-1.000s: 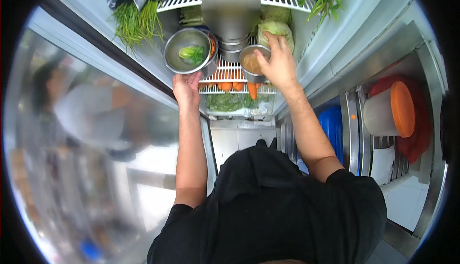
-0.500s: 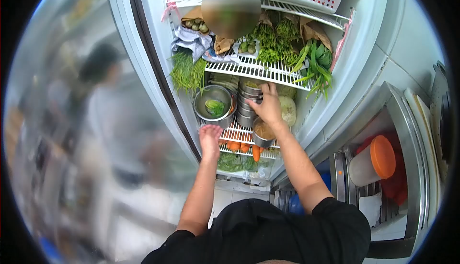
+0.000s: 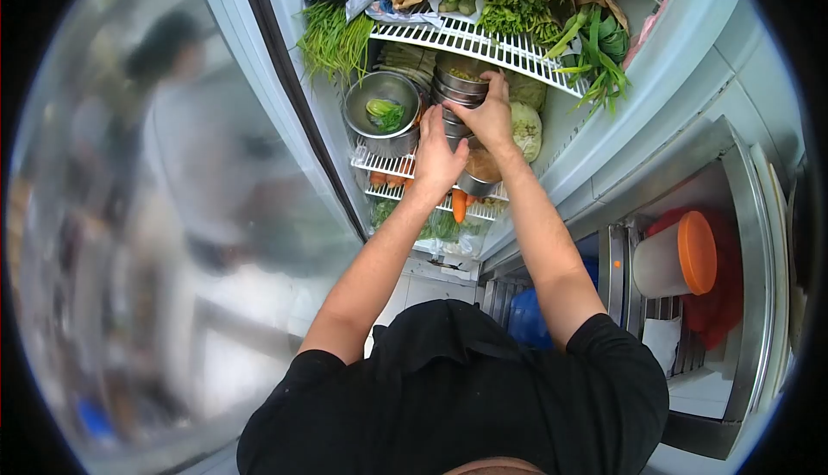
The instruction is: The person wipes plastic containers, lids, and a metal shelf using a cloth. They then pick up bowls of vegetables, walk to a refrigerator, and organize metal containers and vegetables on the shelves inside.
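Note:
A stack of round steel containers (image 3: 450,116) stands on the fridge's middle shelf, the top one holding something yellowish. My right hand (image 3: 489,120) grips its upper right side, thumb in front and fingers round the rim. With fingers stretched and pointing up, my left hand (image 3: 438,158) is at the stack's lower left front; whether it presses on the metal is hard to see. Left of it sits a steel bowl (image 3: 357,109) with a green leafy vegetable (image 3: 385,115) inside. A smaller steel pot (image 3: 475,185) with brown contents stands below my right hand.
Above is a white wire shelf (image 3: 483,42) with herbs and paper bags. A pale cabbage (image 3: 525,130) lies right of the stack, carrots (image 3: 459,205) below. The glass door (image 3: 285,190) stands open at left, a blurred person (image 3: 185,147) behind it. An orange-lidded tub (image 3: 664,264) is at right.
My left hand has moved up and right, from below the bowl to the stack's front. My right hand remains at the stack. The view has tilted downward.

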`<state>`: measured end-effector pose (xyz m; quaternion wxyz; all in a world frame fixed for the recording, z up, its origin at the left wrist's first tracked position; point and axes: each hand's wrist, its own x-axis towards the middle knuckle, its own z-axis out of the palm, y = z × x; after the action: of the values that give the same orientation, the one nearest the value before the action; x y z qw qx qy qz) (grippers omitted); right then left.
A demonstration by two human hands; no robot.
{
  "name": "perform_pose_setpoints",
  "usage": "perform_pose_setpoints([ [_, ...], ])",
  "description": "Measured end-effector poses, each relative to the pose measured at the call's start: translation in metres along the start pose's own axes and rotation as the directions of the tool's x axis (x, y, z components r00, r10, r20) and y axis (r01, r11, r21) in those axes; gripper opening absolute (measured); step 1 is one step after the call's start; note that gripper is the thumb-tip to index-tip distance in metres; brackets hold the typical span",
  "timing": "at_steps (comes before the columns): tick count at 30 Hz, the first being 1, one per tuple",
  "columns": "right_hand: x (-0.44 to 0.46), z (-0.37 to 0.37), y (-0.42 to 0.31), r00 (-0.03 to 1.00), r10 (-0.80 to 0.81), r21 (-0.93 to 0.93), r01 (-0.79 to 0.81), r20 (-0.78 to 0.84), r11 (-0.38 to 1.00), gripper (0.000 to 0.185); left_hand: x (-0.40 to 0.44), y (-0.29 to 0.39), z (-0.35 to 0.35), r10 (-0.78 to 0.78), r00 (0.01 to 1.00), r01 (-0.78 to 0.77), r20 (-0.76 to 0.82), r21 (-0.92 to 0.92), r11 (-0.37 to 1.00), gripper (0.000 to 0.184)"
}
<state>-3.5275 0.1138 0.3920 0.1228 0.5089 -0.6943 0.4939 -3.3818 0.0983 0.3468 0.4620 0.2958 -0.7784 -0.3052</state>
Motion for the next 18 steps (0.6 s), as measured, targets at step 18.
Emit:
perform_pose_setpoints([
  [18,0.017,-0.043,-0.045,0.984,-0.019,0.072,0.032,-0.175,0.997,0.089,-0.004,-0.011,0.003,0.028,0.999,-0.034,0.046,0.129,0.991,0.082],
])
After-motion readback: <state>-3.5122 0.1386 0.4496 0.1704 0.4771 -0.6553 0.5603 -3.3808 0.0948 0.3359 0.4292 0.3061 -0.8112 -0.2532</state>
